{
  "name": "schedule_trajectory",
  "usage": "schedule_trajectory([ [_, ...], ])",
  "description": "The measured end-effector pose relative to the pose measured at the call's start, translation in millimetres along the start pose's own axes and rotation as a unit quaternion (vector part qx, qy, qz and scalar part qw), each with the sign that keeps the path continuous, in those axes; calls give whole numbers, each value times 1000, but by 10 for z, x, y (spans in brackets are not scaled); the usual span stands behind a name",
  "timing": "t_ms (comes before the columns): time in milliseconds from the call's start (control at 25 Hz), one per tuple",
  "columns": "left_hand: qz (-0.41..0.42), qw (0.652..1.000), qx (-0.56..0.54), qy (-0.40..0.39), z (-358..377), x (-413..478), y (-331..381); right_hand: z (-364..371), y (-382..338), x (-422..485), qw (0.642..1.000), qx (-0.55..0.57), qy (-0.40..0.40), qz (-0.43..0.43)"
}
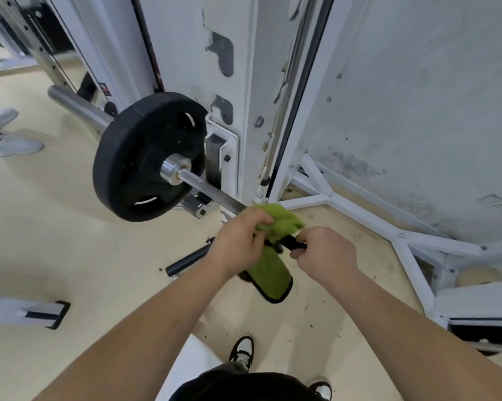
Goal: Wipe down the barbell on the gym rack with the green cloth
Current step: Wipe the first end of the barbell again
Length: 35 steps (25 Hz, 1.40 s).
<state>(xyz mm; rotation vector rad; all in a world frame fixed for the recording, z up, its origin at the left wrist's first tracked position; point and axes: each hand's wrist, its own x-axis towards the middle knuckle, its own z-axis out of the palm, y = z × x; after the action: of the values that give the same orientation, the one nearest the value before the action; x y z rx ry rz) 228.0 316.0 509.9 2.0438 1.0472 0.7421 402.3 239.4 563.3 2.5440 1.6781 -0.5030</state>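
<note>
My left hand (238,241) bunches the soft, limp green cloth (276,227) around the stiff knurled steel barbell (209,188); my right hand (325,253) seems clamped on a black strap

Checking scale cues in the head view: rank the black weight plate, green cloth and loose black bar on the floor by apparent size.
1. Black weight plate, clearly largest.
2. Green cloth.
3. Loose black bar; partly hidden by the left hand, so this ranking is unsure.
</note>
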Motion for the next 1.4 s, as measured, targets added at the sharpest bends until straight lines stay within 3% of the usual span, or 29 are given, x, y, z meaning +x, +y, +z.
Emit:
schedule_trajectory([
  [120,-136,970,21,198,-68,-4,-56,3,-26,-13,1000,-11,0,3],
  [160,-129,968,7,215,23,-62,18,11,-28,-14,1000,-16,2,3],
  [200,-91,979,-10,184,100,-121,75,7,-33,-12,1000,-22,3,4],
  [280,0,998,-44,51,130,-248,77,-24,-55,-17,1000,-29,-3,8],
  [360,18,999,-38,-11,-43,-256,-15,-70,-65,6,999,-30,-18,8],
  [440,-69,994,-17,77,-264,-183,-43,-150,-99,44,999,-32,-43,5],
  [520,-171,968,-9,185,-519,-93,12,-216,-214,112,998,-35,-42,-27],
  [600,-185,949,-15,256,-760,40,-19,-226,-409,229,997,14,-33,-73],
  [720,-191,938,16,288,-979,252,-238,-184,-744,396,992,41,-49,-106],
  [840,-245,930,89,258,-923,465,-377,-83,-859,499,995,-26,-26,-97],
  [960,-292,922,216,133,-939,705,-418,-66,-906,545,993,-64,-23,-94],
  [1240,-180,929,323,-9,-952,451,-180,-130,-966,500,991,-78,-18,-111],
  [1320,-185,928,323,-5,-1105,523,-277,-137,-956,512,991,-70,-22,-108],
  [1400,-237,920,309,48,-1238,645,-371,-133,-944,509,992,-63,-20,-107],
])
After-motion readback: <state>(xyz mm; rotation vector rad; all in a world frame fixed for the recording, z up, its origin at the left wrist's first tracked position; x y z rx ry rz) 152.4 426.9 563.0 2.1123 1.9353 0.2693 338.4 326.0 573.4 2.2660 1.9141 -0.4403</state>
